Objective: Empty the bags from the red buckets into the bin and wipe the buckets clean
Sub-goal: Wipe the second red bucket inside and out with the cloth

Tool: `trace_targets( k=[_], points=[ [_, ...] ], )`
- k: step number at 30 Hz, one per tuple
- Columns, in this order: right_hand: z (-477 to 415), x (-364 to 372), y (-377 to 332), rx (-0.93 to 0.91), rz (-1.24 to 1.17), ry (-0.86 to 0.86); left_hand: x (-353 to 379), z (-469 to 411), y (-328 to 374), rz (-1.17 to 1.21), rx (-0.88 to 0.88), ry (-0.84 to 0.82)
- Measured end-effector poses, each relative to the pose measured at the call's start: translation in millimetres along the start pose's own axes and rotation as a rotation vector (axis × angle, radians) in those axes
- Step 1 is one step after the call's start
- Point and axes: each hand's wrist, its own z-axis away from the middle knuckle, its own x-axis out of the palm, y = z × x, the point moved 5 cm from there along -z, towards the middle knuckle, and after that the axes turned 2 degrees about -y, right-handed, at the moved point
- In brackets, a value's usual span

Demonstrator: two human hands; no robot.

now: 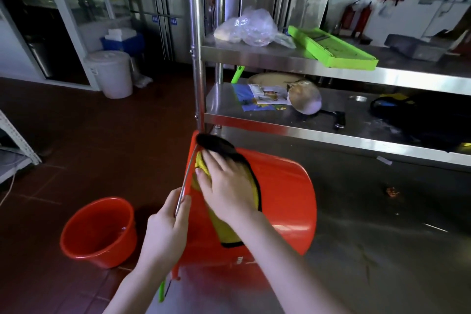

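Red bucket [280, 199] is laid on its side at the left edge of the stainless tabletop [382, 237], rim toward the left and overhanging the edge, base toward the right.

Left hand [165, 232]: fingers and thumb are curled round the bucket's wire handle [187, 176] at the rim; the grip is closed on it.

Right hand [226, 186]: fingers are spread and straight, palm pressed flat on a yellow cloth [226, 232] with black edging. The cloth is draped over the upper wall of the bucket, close to the rim. Nothing is clasped by this hand.

A second red bucket [84, 250] is stood upright on the dark red tiled floor [102, 148], left of the tabletop's edge and apart from it. A little liquid is seen at its bottom.

Tabletop: scuffed, with small scraps scattered toward the right.

Above its far edge two steel shelves are mounted. On the lower shelf [229, 99], printed papers [265, 95] and a tilted metal bowl [305, 97] are noted. On the upper shelf [254, 58], a crumpled clear plastic bag [251, 28] and a green slicer [334, 48] are noted.

Room, far left: a white lidded pail [112, 76] on the floor, a blue crate [122, 42] behind it, steel cabinet doors beyond.
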Motion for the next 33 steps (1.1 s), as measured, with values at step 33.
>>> trace_targets(
  k=[33],
  points=[
    [72.8,-53.1,126.1,0.575,0.078,0.081,3.2,22.9,17.5,0.124,-0.055,0.021]
  ],
)
